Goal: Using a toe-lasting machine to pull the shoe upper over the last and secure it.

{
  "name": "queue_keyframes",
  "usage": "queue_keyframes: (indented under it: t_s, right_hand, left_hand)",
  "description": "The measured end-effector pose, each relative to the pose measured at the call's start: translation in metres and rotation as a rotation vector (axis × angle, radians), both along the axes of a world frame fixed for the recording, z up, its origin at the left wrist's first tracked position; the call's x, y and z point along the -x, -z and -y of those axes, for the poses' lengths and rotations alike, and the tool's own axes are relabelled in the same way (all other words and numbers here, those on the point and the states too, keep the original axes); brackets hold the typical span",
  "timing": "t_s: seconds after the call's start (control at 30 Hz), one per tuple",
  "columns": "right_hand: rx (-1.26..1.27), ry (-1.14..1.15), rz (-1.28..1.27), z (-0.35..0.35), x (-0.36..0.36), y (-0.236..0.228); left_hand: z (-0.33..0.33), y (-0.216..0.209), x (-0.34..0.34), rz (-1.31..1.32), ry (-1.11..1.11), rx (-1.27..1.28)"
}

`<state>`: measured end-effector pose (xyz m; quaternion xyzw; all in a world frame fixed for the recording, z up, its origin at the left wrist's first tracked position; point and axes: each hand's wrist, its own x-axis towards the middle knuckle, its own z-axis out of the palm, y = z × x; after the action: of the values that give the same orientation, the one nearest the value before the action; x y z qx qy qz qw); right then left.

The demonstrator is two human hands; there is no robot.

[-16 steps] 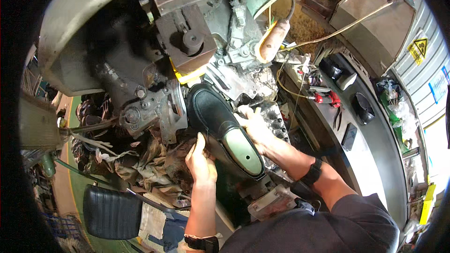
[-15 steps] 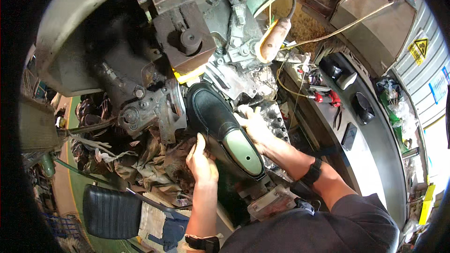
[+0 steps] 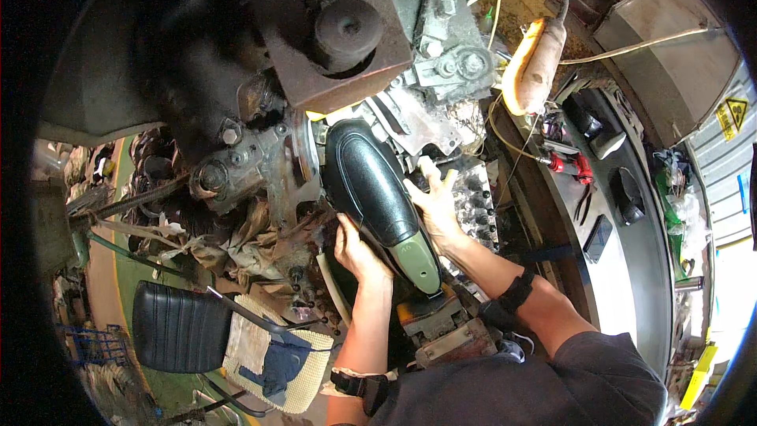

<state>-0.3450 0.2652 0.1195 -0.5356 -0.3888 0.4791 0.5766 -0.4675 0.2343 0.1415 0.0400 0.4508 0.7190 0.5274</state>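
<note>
A black shoe upper on a green last [image 3: 377, 193] sits sole-up in a large, dirty lasting machine [image 3: 331, 55]. My left hand [image 3: 356, 248] grips the shoe's left side near the waist, fingers curled over the edge. My right hand [image 3: 432, 203] presses flat against the shoe's right side, fingers spread toward the toe. The toe end points up into the machine's metal jaws [image 3: 410, 122]. The green heel part of the last [image 3: 418, 256] shows between my two wrists.
A black-seated chair with a cloth pad [image 3: 213, 331] stands at lower left. Leather scraps [image 3: 236, 241] pile up left of the shoe. A grey side bench [image 3: 631, 213] on the right carries red-handled pliers [image 3: 572, 164] and dark objects. A padded orange roll [image 3: 532, 63] hangs above.
My head has come closer, so the shoe and machine fill more of the view. Both hands stay on the shoe's sides in about the same grip.
</note>
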Motion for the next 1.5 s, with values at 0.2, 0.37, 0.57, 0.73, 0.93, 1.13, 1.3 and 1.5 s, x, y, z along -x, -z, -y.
queue_keyframes:
  t_s: [0.2, 0.37, 0.57, 0.73, 0.93, 1.13, 1.3, 1.5]
  right_hand:
    - [0.019, -0.043, -0.264, -0.002, 0.000, -0.001]
    - [0.018, -0.174, -0.525, 0.003, -0.004, -0.018]
    - [0.068, 0.049, -0.203, 0.010, -0.001, -0.021]
    - [0.076, 0.095, -0.153, 0.014, 0.001, -0.023]
    - [0.092, 0.121, -0.077, 0.012, 0.000, -0.037]
    - [0.143, 0.148, -0.086, 0.014, 0.004, -0.050]
    - [0.093, 0.136, -0.057, 0.005, 0.001, -0.018]
    - [0.040, 0.162, -0.359, -0.005, 0.004, -0.002]
  left_hand:
    - [0.000, 0.009, 0.003, 0.070, 0.060, -0.028]
    - [-0.001, -0.005, 0.004, 0.353, 0.158, -0.105]
    - [0.006, -0.012, 0.002, 0.171, 0.087, 0.023]
    - [0.010, -0.015, 0.006, 0.210, 0.126, 0.006]
    - [0.004, -0.021, 0.012, 0.206, 0.155, 0.057]
    - [0.007, -0.041, 0.010, 0.234, 0.181, 0.072]
    - [0.002, -0.012, 0.015, 0.261, 0.169, 0.056]
    - [-0.003, 0.010, 0.009, 0.114, 0.051, 0.001]
